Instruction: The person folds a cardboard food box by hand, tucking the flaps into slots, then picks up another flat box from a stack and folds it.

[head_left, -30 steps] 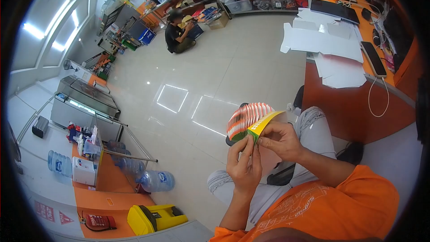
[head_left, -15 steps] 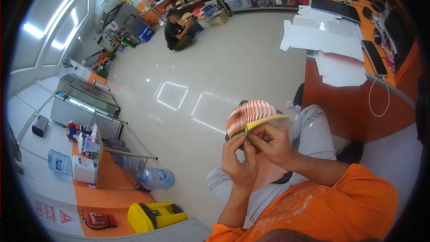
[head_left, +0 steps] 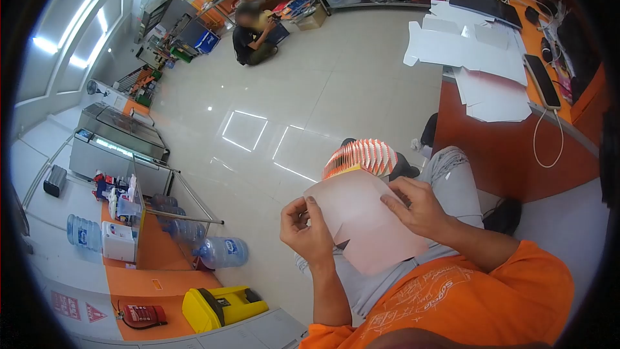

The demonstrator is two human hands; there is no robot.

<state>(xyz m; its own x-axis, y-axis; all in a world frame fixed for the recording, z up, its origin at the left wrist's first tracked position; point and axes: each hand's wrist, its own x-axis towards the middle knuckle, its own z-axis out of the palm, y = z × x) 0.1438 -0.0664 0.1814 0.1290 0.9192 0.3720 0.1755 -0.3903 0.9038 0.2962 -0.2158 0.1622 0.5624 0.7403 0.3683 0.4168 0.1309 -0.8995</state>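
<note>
- Pale pink, smooth and papery: that is the face of the sheet (head_left: 374, 223) I have turned towards me, above my lap and between my two hands.
- Half a second ago my hands met at a yellow corner in a close pinch; now they are apart, one at each side of the sheet. The yellow side has swung out of view but for a sliver along the far edge, so I take the fine corner work as paused or done, with the sheet opened out instead.
- My left hand (head_left: 309, 231) has its thumb over the left edge, fingers curled beneath; my right hand (head_left: 418, 208) lays its thumb on the front near the right edge. Both look clamped on the sheet, though it hides part of each grip.
- Just beyond stands the pleated orange-and-white piece (head_left: 363, 154). The sheet covers its lower part, so I cannot tell whether the two are joined.
- A notch breaks the sheet's lower left, with something dark behind.
- My grey trousers (head_left: 454, 178) lie under and beside the work. To my right, the brown desk panel (head_left: 481, 148) limits elbow room; above it lie white card pieces (head_left: 465, 48) and a phone (head_left: 541, 82) on a cable.
- Well apart are a water bottle (head_left: 225, 252), a yellow bin (head_left: 223, 308) and a person (head_left: 250, 44) seated on the floor; none blocks my hands.
</note>
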